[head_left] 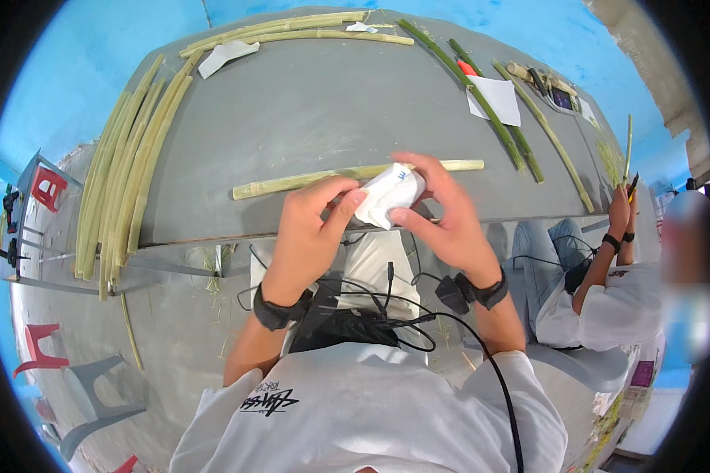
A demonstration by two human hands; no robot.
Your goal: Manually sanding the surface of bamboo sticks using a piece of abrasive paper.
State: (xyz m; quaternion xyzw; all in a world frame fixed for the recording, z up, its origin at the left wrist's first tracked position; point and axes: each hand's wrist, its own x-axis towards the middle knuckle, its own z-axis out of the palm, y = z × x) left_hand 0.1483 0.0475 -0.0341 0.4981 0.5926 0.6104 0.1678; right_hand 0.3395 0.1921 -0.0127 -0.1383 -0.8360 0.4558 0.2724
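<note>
Both hands meet over the near edge of the grey table (308, 110), sharing a folded white paper (386, 193). The right hand (442, 217) curls over it from the far side, fingers closed down on its top and right edge. The left hand (312, 229) comes in from the left, thumb and forefinger pinched onto the paper's lower left corner. So both grips are closed on the same sheet, neither hand free.

The key relation: just beyond the hands lies a single pale green stalk (292, 183), its long axis running left-right across the table, roughly parallel to the near edge. The paper sits just in front of it near its right half (whether it touches the stalk I cannot tell, the fingers cover that spot). The stalk's left end juts well out past the left hand, so the left hand is the nearer one to the bare length; the right end pokes out just past the right hand's fingers.

Other stuff: a bundle of similar stalks (126, 165) lies along the table's left edge, more stalks (292, 31) across the far edge, darker green stalks (481, 102) angled at the right with a white paper sheet (497, 98) beside them. Another person (607, 292) sits at right, holding a thin stalk upright.
</note>
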